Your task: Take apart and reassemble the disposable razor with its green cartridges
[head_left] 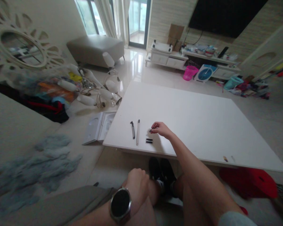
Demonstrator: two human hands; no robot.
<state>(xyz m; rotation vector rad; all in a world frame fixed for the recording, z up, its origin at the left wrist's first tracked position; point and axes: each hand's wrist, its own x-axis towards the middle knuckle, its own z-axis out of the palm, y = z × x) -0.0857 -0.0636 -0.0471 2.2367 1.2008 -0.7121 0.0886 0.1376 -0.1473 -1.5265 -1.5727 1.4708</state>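
Observation:
My right hand (160, 129) reaches out over the near left part of a low white table (202, 122), fingers pinched on a small dark piece. Just below that hand lie two small black pieces (149, 141) on the tabletop. To their left lie a dark slim tool (132, 129) and a pale slim rod (138, 131), side by side. My left hand (137, 185), with a black watch (120, 204) on the wrist, rests closed on my knee, below the table edge; what it holds, if anything, is hidden.
An open white case (99, 126) lies on the floor left of the table, beyond it a chandelier (96, 89). A grey rug (35, 163) is at left, a red object (250, 180) under the table's right end. A TV stand (191, 61) and pink basket (190, 72) stand beyond.

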